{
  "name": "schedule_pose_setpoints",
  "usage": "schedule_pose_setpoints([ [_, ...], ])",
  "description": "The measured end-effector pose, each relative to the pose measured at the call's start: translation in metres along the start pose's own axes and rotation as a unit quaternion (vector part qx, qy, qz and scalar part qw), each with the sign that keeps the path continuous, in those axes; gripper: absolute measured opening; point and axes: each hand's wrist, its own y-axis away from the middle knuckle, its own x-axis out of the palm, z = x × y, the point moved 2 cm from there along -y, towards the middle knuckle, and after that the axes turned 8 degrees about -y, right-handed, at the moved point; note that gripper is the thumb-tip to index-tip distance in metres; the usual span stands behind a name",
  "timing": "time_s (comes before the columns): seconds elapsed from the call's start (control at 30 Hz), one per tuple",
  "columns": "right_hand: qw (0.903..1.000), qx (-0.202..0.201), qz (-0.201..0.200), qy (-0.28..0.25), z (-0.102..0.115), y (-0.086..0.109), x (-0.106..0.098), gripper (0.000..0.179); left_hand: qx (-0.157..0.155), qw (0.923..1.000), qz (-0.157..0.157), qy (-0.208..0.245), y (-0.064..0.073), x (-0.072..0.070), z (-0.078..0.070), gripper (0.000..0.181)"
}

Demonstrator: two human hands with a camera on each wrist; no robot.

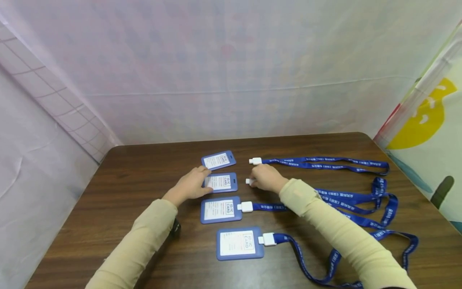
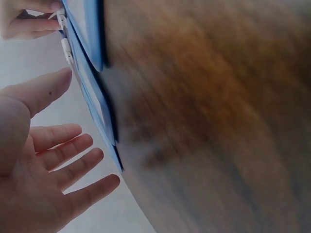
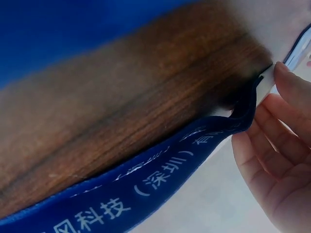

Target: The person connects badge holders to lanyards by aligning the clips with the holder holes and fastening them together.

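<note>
My right hand (image 1: 266, 178) pinches the white clip (image 1: 248, 181) of a blue lanyard (image 1: 339, 196) between thumb and fingers. In the right wrist view the lanyard's printed strap (image 3: 160, 177) trails away from those fingers. My left hand (image 1: 191, 184) is at the left edge of a blue ID card holder (image 1: 221, 182), second from the back, fingers spread and loosely extended in the left wrist view. This holder's slot end points toward the clip, a small gap between them. Behind it lies another holder (image 1: 218, 160), tilted slightly, with a separate lanyard clip (image 1: 256, 161) to its right.
Nearer me lie two card holders joined to lanyard clips, one in the middle (image 1: 221, 210) and one in front (image 1: 240, 243). Their blue straps loop across the right side of the brown table (image 1: 90, 224), partly under my right forearm. A white curtain (image 1: 231, 72) hangs behind.
</note>
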Motion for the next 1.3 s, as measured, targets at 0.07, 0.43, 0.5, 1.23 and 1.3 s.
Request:
schedule_pose_setpoints([
  [0.07, 1.0000, -0.004, -0.003, 0.001, 0.001, 0.000, 0.000, 0.009, 0.003, 0.9999, 0.015, -0.007, -0.001, -0.001, 0.000, 0.064],
  [0.43, 0.9999, -0.009, 0.003, 0.006, 0.000, -0.001, 0.001, 0.009, 0.033, 0.9990, 0.022, -0.022, -0.006, 0.004, 0.004, 0.059],
  [0.5, 0.9999, -0.011, 0.006, 0.008, 0.000, -0.001, 0.002, 0.008, 0.038, 0.9989, 0.018, -0.022, -0.006, 0.006, 0.005, 0.057],
  [1.23, 0.9990, -0.045, -0.006, -0.002, 0.001, 0.000, 0.004, 0.008, 0.022, 0.9989, 0.033, -0.026, -0.011, 0.005, 0.000, 0.045],
  [1.3, 0.9988, -0.048, -0.008, 0.002, 0.000, -0.002, 0.004, 0.007, 0.021, 0.9989, 0.034, -0.026, -0.011, 0.005, 0.000, 0.045],
])
